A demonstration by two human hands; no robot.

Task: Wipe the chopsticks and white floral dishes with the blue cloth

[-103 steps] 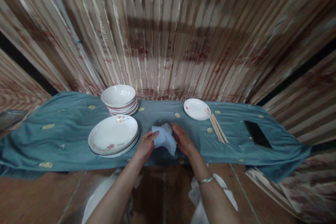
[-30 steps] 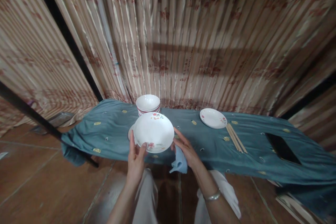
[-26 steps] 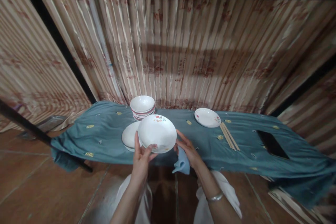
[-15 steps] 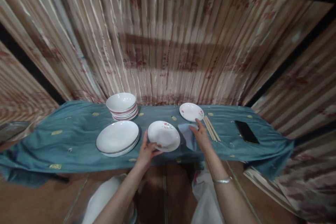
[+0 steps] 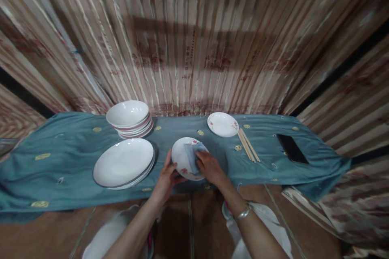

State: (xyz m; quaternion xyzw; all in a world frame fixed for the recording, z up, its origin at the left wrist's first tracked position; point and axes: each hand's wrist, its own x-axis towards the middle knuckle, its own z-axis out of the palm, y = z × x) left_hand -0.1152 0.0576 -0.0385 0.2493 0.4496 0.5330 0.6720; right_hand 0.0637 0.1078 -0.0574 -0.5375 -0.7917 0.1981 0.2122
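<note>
My left hand (image 5: 168,174) grips the lower left rim of a small white plate (image 5: 180,154) with red flowers, its thumb over the edge. A light blue-grey cloth (image 5: 191,157) lies against the plate's face. My right hand (image 5: 209,166) holds that cloth and presses it on the plate's right half, hiding part of the flower pattern. Left of my hands is a stack of large white plates (image 5: 124,162) with dark rims. Behind that stack stand several nested white bowls (image 5: 129,114) with reddish bands.
A second flowered plate (image 5: 223,124) lies at the back, with wooden chopsticks (image 5: 248,145) beside it. Farther right rests a black phone (image 5: 291,148). The blue-green tablecloth (image 5: 75,162) is wrinkled, and a pleated curtain (image 5: 182,48) hangs behind the table.
My right hand has brought the cloth leftward from beside the plate onto its face. My left hand still holds the plate by its rim. The camera view has shifted slightly.
</note>
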